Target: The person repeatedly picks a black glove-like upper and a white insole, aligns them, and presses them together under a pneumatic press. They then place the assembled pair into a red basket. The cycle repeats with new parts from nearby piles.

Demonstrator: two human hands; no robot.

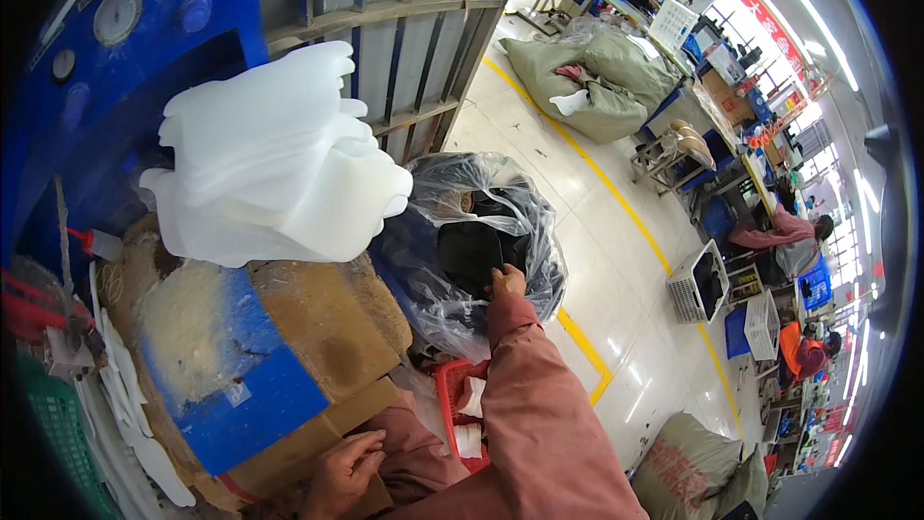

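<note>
My right hand (507,281) reaches into a clear plastic bag (539,231) and closes on the edge of a flat black piece (470,258) with a rounded outline. More dark pieces lie behind it in the bag, partly covered by folds of plastic. My left hand (342,477) is low in front of me, beside the cardboard-covered worktop (356,395). Its fingers are loosely bent and apart, with nothing in them. To the left of the bag, a stack of white, wavy-edged sheets (269,164) stands above the worktop.
A blue machine panel with gauges (117,16) rises at the far left. Pale dust (188,327) coats the blue part of the worktop. A red basket (448,404) with white pieces sits below my right forearm. Sacks (597,77), crates (695,289) and seated people are farther right.
</note>
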